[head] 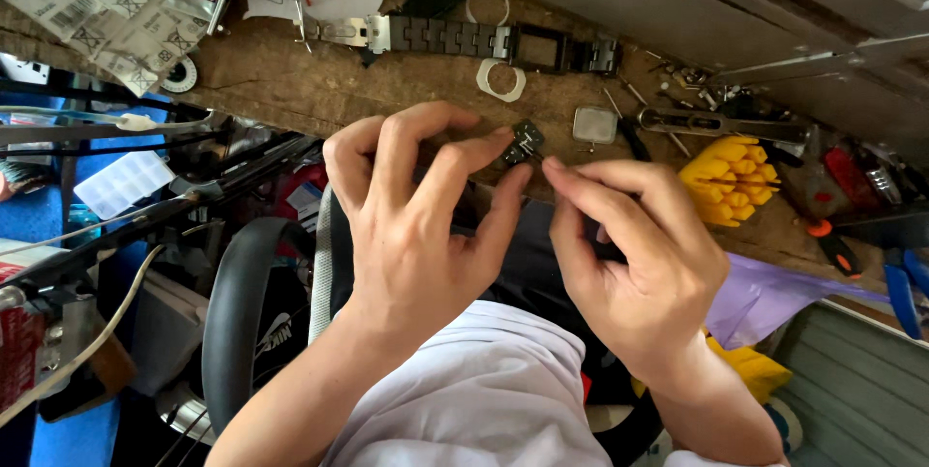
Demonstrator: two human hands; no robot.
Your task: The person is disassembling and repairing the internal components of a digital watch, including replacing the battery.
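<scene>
My left hand [411, 225] pinches a small dark metal watch-band link [524, 141] between thumb and forefinger, holding it up just over the edge of the wooden workbench [319, 90]. My right hand [634, 254] sits close beside it, thumb and forefinger pressed together at their tips right next to the link; whether something very thin is held between them I cannot tell. The two hands nearly meet at the link.

Just beyond my fingers on the bench lies a small square silver watch case back [594, 124], and near it a white plastic ring [501, 80]. Farther back, a dark metal watch with its bracelet [484, 41] is stretched out flat. To the right, a yellow studded holder block [733, 180] sits near the bench edge, with a grey metal tool [721, 122] lying behind it and small pins scattered around. At the far left corner, clear plastic packets [97, 2] are piled. Below my arms, my white sleeve [474, 399] covers the lap, and a purple cloth [764, 295] lies at my right.
</scene>
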